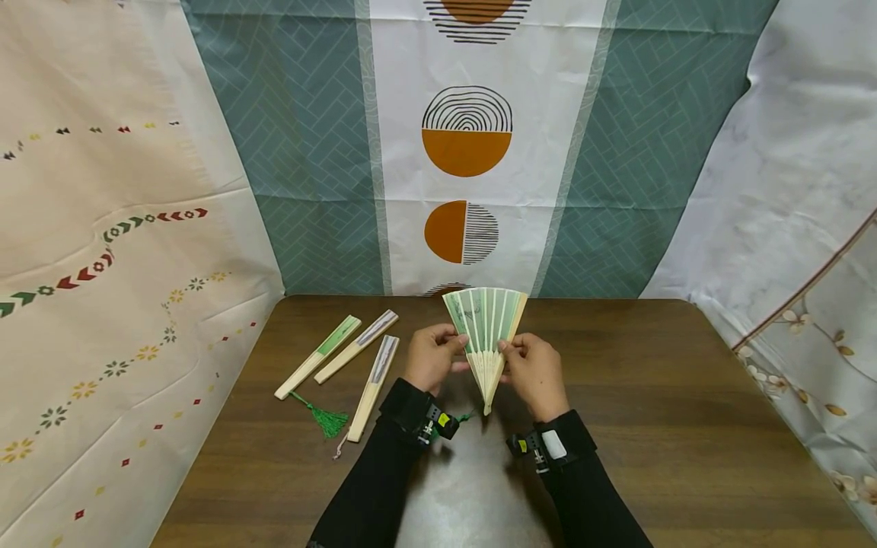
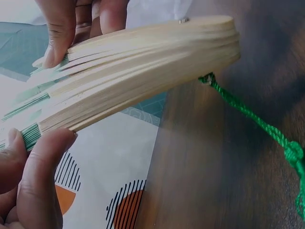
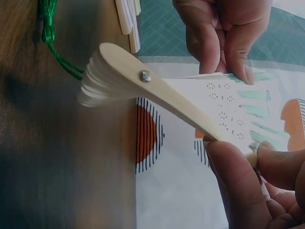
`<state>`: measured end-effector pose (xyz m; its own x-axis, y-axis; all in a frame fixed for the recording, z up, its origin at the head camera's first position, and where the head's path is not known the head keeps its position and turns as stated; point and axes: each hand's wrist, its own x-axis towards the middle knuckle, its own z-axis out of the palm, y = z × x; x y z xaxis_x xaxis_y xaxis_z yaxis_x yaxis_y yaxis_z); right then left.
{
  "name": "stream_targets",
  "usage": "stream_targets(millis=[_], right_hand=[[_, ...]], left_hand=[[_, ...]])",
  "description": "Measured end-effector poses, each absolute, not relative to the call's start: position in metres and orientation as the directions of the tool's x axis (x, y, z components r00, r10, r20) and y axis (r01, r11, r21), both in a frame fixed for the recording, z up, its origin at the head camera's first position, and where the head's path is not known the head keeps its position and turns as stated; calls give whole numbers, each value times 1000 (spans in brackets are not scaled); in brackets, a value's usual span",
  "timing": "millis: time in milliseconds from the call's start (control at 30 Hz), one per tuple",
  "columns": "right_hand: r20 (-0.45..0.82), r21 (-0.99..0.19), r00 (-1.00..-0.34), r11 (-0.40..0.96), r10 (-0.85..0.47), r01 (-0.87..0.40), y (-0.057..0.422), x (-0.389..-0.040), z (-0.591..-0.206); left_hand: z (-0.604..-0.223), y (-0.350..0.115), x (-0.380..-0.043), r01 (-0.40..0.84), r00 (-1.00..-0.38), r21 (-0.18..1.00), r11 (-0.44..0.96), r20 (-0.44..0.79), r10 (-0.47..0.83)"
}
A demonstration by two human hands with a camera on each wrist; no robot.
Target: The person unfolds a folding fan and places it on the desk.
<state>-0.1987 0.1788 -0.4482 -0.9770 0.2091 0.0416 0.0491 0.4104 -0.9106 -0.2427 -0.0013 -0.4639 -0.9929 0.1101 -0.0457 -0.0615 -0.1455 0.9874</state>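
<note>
A folding fan with green leaf and pale wooden ribs is held partly spread above the table, its pivot end pointing down toward the person. The left hand pinches its left edge between thumb and fingers. On the opposite side, the right hand pinches the outer rib. A metal rivet joins the ribs near the rounded end. From that end hangs a green cord, leading to a green tassel. Small flower-shaped holes pierce the ribs in the right wrist view.
Three folded fans lie left of the hands: a green-topped fan with a green tassel, a grey-topped fan, and another grey-topped fan close to the left forearm. A patterned cloth hangs behind the brown table.
</note>
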Motion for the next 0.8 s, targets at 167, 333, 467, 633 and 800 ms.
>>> stream_targets(millis=[167,333,467,633,800], right_hand=[[53,-917,-971,395,234,45,179,-200,-450],[54,-925,-968,378,245,44,179,-199,-450],[48,-933,-965,357,258,49,181,-199,-450],[58,-940,-960,339,274,40,182,-199,-449],[45,-951,-956,305,288,47,182,-201,-450]], left_hand=[[-464,-2,-242,-54,-996,984,-170,-41,81],[-464,-2,-241,-49,-997,984,-172,-39,62],[-463,-3,-241,-55,-998,982,-178,-46,52],[-462,-2,-242,-52,-998,980,-194,-45,40],[-462,-2,-242,-52,-999,976,-209,-49,23]])
